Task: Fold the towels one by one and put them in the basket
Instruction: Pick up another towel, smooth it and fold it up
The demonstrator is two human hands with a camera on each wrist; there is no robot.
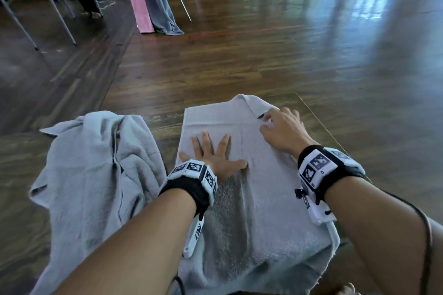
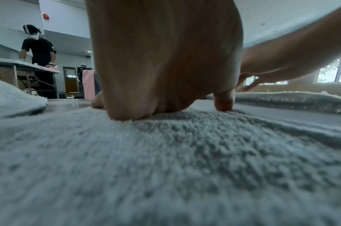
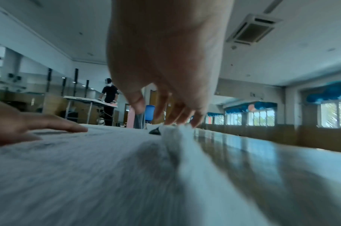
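Towel [image 1: 242, 189], pale grey, lies spread on a brown surface [image 1: 318, 127] at about 6 o'clock in the head view. The left hand [image 1: 215, 158] presses flat on its middle, fingers straight and splayed. The right hand [image 1: 285, 129] sits at the towel's 1 o'clock corner, fingers bent and seemingly pinching the turned-over edge, though blur hides the contact; a crumpled second towel [image 1: 96, 175] lies at 9 o'clock.

Wood table [image 1: 309, 108], two grey towels on it.
Flat towel [image 1: 261, 199] spread at centre-right, near end over the front edge; crumpled towel [image 1: 96, 175] just left of it, touching.
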